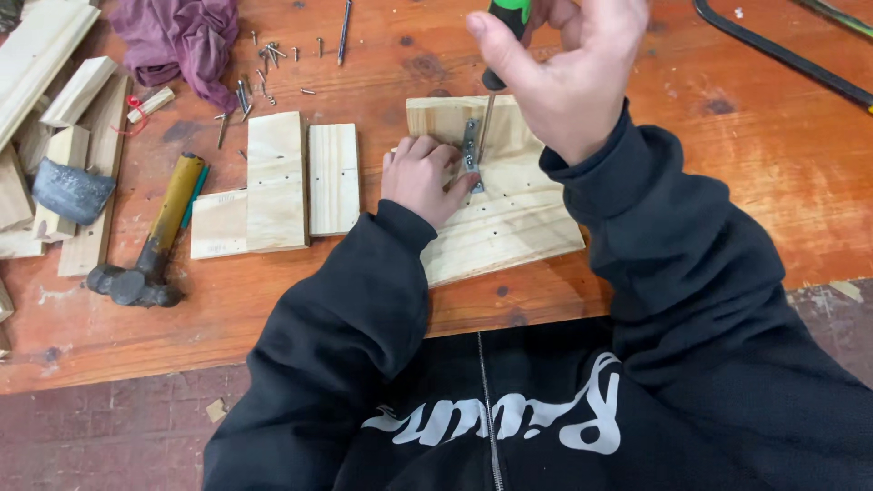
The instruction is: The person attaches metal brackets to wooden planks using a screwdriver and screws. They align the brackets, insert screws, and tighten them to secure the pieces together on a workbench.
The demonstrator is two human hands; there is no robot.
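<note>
Orange workbench [746, 182]; bracket [470, 150] beside left hand [420, 177], screwdriver [496, 64] in right hand [568, 68].

A metal bracket [470, 155] is lying on a wooden board [509, 218] near the worktop's [727, 182] front edge; smaller boards [277, 182] are sitting left of it, a hammer [155, 241] farther left, screws [259, 73] behind.

the screwdriver [498, 55] handle runs off the top edge inside the right hand [564, 64]. the left hand [420, 177] covers part of the metal bracket [470, 155]; its screw is too small to tell. far-left wood offcuts [36, 55] are cropped.
</note>
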